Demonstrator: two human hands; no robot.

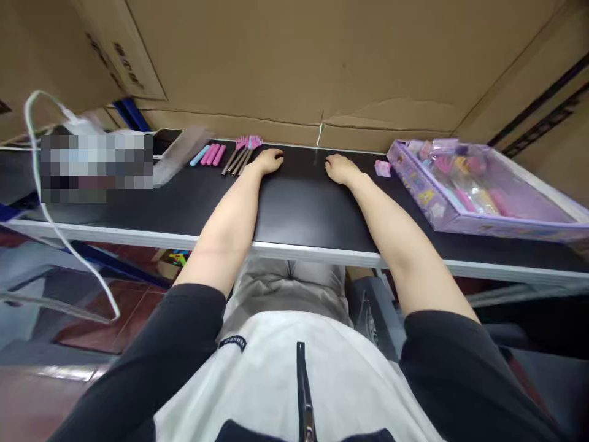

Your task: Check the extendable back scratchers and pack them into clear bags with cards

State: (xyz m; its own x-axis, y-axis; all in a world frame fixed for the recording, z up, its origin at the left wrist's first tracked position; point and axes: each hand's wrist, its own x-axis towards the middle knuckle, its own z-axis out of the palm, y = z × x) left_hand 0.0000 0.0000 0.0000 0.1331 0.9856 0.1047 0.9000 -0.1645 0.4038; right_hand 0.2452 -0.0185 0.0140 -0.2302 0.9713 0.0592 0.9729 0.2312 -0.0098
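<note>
Both my forearms stretch out over a black table (294, 209). My left hand (268, 161) rests on the tabletop with its fingers curled under, just right of a few small pink rakes (242, 152). My right hand (340, 168) also lies on the table, fingers curled, and nothing shows in it. A small pink piece (382, 168) sits a little to the right of that hand. Neither hand touches any object that I can see.
Pink and blue sticks (210, 154) lie left of the rakes, beside a clear plastic bag (177, 161). A purple toy box (473, 187) with a clear front stands at the right. Cardboard (294, 67) walls the back edge. A white cable (50, 209) loops at the left.
</note>
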